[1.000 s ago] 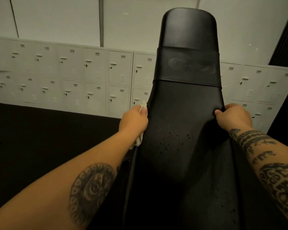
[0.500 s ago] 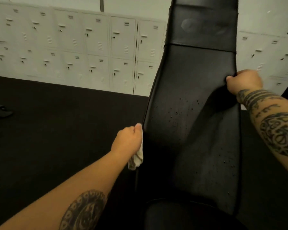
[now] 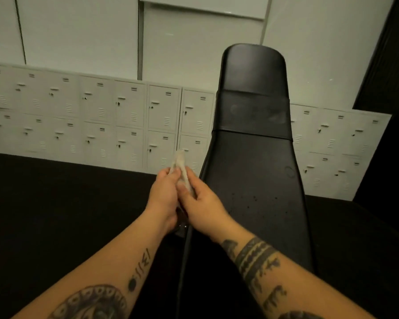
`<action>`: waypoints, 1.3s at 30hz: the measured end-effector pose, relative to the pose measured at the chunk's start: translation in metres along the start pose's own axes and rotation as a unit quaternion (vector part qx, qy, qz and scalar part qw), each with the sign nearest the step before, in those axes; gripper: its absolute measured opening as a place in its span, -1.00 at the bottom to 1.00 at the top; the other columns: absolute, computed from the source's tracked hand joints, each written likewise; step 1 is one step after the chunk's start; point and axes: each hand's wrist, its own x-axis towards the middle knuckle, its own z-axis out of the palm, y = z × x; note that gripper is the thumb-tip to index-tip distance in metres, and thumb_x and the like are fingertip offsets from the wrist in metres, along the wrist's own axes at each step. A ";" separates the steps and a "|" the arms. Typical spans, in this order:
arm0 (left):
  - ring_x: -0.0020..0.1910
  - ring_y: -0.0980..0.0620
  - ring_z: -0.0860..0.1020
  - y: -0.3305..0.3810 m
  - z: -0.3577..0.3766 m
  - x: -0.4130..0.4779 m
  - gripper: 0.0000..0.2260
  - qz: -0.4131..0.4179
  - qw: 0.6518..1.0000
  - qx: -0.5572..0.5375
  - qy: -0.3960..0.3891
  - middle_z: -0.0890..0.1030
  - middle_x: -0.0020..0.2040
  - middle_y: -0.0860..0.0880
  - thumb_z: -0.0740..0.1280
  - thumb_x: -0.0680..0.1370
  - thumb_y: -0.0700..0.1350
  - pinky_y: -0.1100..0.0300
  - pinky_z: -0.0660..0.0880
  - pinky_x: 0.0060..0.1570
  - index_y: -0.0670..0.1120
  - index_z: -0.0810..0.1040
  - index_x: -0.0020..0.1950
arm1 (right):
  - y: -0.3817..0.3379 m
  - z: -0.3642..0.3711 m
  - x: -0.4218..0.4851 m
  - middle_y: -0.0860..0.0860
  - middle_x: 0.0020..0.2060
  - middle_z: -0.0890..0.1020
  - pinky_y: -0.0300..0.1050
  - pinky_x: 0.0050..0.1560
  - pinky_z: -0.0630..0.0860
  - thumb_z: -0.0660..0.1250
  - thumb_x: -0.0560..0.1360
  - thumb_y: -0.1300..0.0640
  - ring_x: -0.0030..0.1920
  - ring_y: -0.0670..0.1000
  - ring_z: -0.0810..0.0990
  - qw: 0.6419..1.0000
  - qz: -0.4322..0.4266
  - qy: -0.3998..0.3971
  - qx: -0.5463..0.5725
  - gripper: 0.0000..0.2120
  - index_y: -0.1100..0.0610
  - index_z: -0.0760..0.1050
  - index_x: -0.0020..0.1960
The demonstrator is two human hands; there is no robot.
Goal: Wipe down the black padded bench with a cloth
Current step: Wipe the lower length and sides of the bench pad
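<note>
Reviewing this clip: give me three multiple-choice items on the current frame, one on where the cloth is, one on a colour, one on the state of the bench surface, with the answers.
1. Where is the cloth?
A. Flat on the bench pad
B. Held between both hands, left of the bench
C. On the floor

2. What colour are the lockers?
A. Blue
B. Pale grey-white
C. Red

3. What state is the bench pad in?
A. Droplets on it
B. Torn open
C. Covered by a towel

Answers:
1 B: the left hand and right hand both pinch it beside the pad's edge.
2 B: every door is pale.
3 A: small drops dot the middle of the pad.
</note>
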 end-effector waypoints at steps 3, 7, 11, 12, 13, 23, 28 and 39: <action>0.14 -0.18 0.67 0.015 0.010 -0.005 -0.61 -0.097 0.984 -0.125 -0.087 0.70 0.13 -0.24 0.14 0.71 0.04 -0.05 0.59 0.09 -0.21 0.59 0.27 | -0.002 0.000 0.003 -0.13 0.22 0.55 -0.19 0.14 0.56 0.30 0.59 -0.09 0.14 -0.17 0.57 0.990 -0.024 0.138 -0.004 -0.57 -0.20 0.37 0.45; 0.26 -0.08 0.55 0.012 -0.002 0.003 -0.59 -0.034 0.983 0.112 -0.138 0.65 0.26 -0.03 0.05 0.72 0.14 -0.05 0.49 0.21 0.00 0.58 0.33 | -0.004 -0.054 0.017 -0.11 -0.03 0.68 -0.10 0.00 0.59 0.32 0.49 -0.06 -0.01 -0.06 0.65 0.953 -0.035 0.208 -0.219 -0.67 -0.15 0.57 0.25; 0.22 -0.02 0.52 -0.008 -0.019 0.017 -0.67 -0.011 0.971 0.238 -0.020 0.55 0.26 -0.02 0.21 0.70 -0.08 -0.05 0.55 0.21 0.07 0.46 0.47 | -0.009 -0.093 0.041 0.07 0.13 0.58 -0.11 -0.07 0.41 0.23 0.57 -0.04 0.12 0.14 0.56 0.871 0.042 0.183 -0.455 -0.63 -0.11 0.47 0.36; 0.18 -0.01 0.53 -0.016 -0.024 0.020 -0.67 -0.028 0.969 0.245 -0.012 0.56 0.22 -0.02 0.23 0.69 -0.12 -0.05 0.56 0.20 0.09 0.46 0.46 | -0.006 -0.090 0.048 0.08 0.16 0.57 -0.11 -0.07 0.39 0.21 0.59 -0.02 0.15 0.13 0.55 0.860 0.059 0.149 -0.485 -0.66 -0.06 0.47 0.36; 0.15 -0.01 0.54 -0.023 -0.027 0.022 -0.67 -0.047 0.966 0.255 -0.015 0.57 0.20 -0.02 0.24 0.69 -0.12 -0.05 0.57 0.18 0.10 0.47 0.45 | -0.005 -0.083 0.052 0.07 0.16 0.56 -0.10 -0.05 0.42 0.21 0.61 0.00 0.16 0.12 0.55 0.850 0.063 0.121 -0.509 -0.68 -0.02 0.47 0.34; 0.21 -0.11 0.57 -0.070 -0.033 0.040 -0.69 -0.145 0.962 0.215 -0.088 0.56 0.27 0.00 0.23 0.68 0.05 -0.17 0.52 0.25 0.24 0.48 0.42 | 0.037 -0.075 0.052 -0.06 0.00 0.56 -0.03 -0.01 0.52 0.28 0.53 -0.12 0.04 0.05 0.52 0.848 -0.100 0.070 -0.517 -0.75 -0.25 0.56 0.19; 0.22 -0.15 0.57 -0.079 -0.038 0.049 -0.68 -0.173 0.960 0.196 -0.100 0.55 0.30 -0.03 0.20 0.68 0.07 -0.20 0.50 0.28 0.26 0.45 0.43 | 0.024 -0.069 0.077 0.00 0.05 0.57 0.01 0.00 0.54 0.27 0.55 -0.03 0.08 0.10 0.49 0.846 -0.071 0.144 -0.509 -0.74 -0.12 0.56 0.22; 0.53 -0.13 0.31 -0.100 -0.041 0.064 -0.57 -0.096 0.943 0.288 -0.133 0.32 0.58 0.01 0.09 0.72 0.09 -0.16 0.27 0.50 0.28 0.18 0.60 | 0.037 -0.081 0.067 -0.02 0.03 0.58 0.00 -0.05 0.51 0.26 0.56 -0.03 0.05 0.07 0.47 0.836 -0.064 0.167 -0.519 -0.76 -0.11 0.52 0.22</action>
